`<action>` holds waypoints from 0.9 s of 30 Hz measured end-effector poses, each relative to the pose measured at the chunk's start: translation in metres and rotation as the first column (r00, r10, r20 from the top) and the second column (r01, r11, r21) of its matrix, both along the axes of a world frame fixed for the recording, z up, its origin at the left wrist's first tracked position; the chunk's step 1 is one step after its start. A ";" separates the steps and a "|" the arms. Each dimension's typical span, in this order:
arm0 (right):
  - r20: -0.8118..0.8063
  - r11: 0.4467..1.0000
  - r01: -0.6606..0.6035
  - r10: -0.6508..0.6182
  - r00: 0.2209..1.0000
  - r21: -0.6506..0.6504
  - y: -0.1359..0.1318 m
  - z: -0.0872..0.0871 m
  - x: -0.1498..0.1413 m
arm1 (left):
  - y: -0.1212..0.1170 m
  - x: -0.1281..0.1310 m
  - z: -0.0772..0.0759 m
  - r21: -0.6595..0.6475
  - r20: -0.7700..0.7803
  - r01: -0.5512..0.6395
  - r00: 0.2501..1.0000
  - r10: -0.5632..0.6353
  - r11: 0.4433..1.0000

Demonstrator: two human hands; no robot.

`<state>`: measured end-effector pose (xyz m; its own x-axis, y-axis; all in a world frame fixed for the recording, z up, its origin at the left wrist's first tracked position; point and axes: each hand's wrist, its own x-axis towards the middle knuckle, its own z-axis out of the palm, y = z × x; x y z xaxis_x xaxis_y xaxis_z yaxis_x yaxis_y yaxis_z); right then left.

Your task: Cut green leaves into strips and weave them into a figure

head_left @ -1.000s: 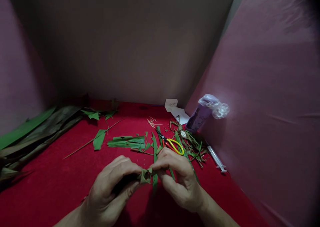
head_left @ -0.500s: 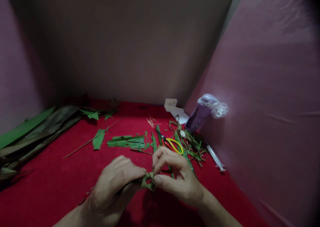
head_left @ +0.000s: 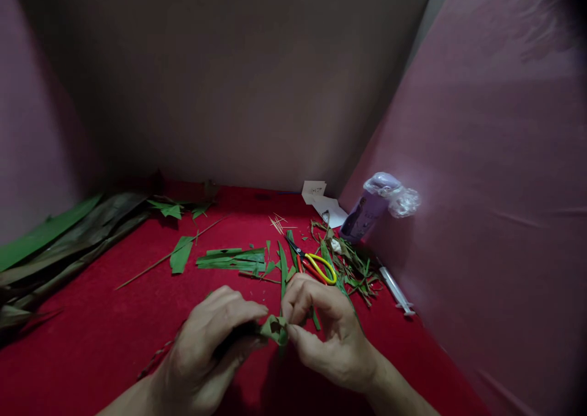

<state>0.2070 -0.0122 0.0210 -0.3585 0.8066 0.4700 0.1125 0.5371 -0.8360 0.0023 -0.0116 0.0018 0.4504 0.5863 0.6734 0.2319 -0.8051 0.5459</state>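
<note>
A folded green leaf piece (head_left: 275,329), curled into a small looped shape, sits between my two hands above the red cloth. My left hand (head_left: 215,342) wraps round its left end, thumb and fingers closed on it; the part inside the palm is hidden. My right hand (head_left: 328,333) pinches the right edge of the folded leaf between thumb and fingertips. Just beyond the right hand lie scissors (head_left: 316,266) with one yellow and one red handle. Narrow green leaf strips (head_left: 232,259) rest on the cloth beyond my left hand.
Long leaves (head_left: 68,238) lie at the left. Toothpicks (head_left: 277,223) are scattered past the scissors. A leaf-scrap heap (head_left: 358,269), a syringe (head_left: 396,290) and a purple bottle (head_left: 367,208) topped with clear plastic stand or lie at right. White papers (head_left: 328,208) lie behind. Walls enclose the red cloth (head_left: 92,342).
My right hand has shifted slightly right and its fingers have curled closer together at the leaf. My left thumb has lifted a little, and the leaf's loop has turned and narrowed.
</note>
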 end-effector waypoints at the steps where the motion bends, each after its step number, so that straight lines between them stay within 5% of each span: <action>1: -0.023 0.999 -0.016 0.015 1.000 -0.040 0.000 0.000 0.000 | 0.000 0.000 0.000 0.006 0.001 0.004 1.000 -0.004 1.000; 6: -0.203 0.908 -0.166 0.092 0.975 -0.384 0.005 0.001 0.003 | 0.000 0.002 0.007 0.037 -0.013 0.000 1.000 0.001 0.999; 9: -0.232 0.853 -0.200 0.096 0.968 -0.482 0.008 0.001 0.005 | 0.001 0.004 0.010 0.087 -0.018 -0.004 1.000 0.006 0.996; 21: -0.057 0.836 -0.151 0.143 0.988 -0.528 0.004 0.017 0.011 | 0.003 0.005 0.012 0.149 -0.048 -0.021 0.998 0.028 0.989; 27: -0.157 0.774 -0.232 0.172 0.973 -0.590 0.006 0.008 0.008 | 0.003 0.007 0.013 0.168 -0.052 -0.018 0.998 0.027 0.986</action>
